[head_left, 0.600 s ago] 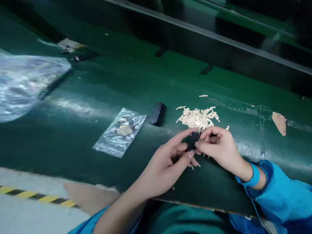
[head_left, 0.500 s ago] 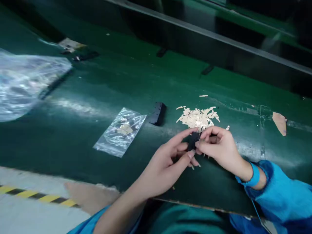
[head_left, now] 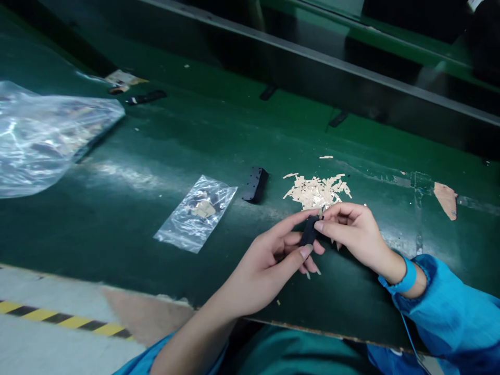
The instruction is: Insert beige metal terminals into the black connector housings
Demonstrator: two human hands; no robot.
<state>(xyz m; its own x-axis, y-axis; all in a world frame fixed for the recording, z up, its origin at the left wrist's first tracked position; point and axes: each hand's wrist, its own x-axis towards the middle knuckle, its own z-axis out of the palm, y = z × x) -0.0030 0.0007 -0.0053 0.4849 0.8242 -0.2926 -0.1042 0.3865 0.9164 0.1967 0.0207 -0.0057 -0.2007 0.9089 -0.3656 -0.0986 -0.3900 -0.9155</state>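
Between the fingers of my left hand (head_left: 269, 265) is a small black plastic block (head_left: 308, 233), held by thumb and fingertips. My right hand (head_left: 357, 232) is closed in a pinch at the block's upper right end; a small pale tip shows by its fingertips, too little to name. Just beyond both hands lies a loose pile of small flat metal tabs (head_left: 316, 191). A second black block (head_left: 255, 185), with little studs on its face, rests on the green table left of the pile.
A small clear zip bag (head_left: 197, 213) with pale pieces lies left of my hands. A large clear plastic bag (head_left: 50, 138) is at the far left. Black strips (head_left: 269, 92) lie near the dark ledge. A brown scrap (head_left: 446, 200) is on the right. The table's front edge is close to me.
The view has shifted slightly and become sharper. The black block stays in my left hand, now showing a little more of its face. My right hand remains at its upper end.
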